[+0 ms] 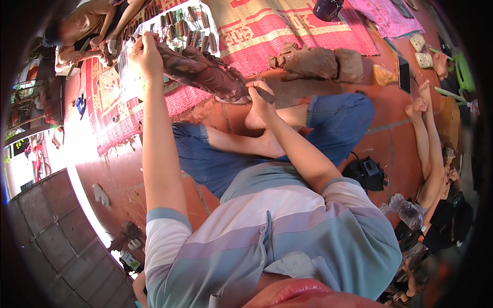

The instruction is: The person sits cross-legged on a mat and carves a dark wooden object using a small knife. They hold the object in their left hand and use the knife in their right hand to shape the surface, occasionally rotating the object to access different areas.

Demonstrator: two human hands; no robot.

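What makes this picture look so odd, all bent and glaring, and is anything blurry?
In the head view, the wide lens leaves a black rim and makes the nearby shirt loom large; strong light washes out the left part of the mat; the carving looks fairly clear; the far lower-right edge is dim and smeared.

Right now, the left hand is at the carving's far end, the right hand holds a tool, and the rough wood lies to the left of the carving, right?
Not quite: in the head view, the rough wood lies to the right of the carving. The rest stands.
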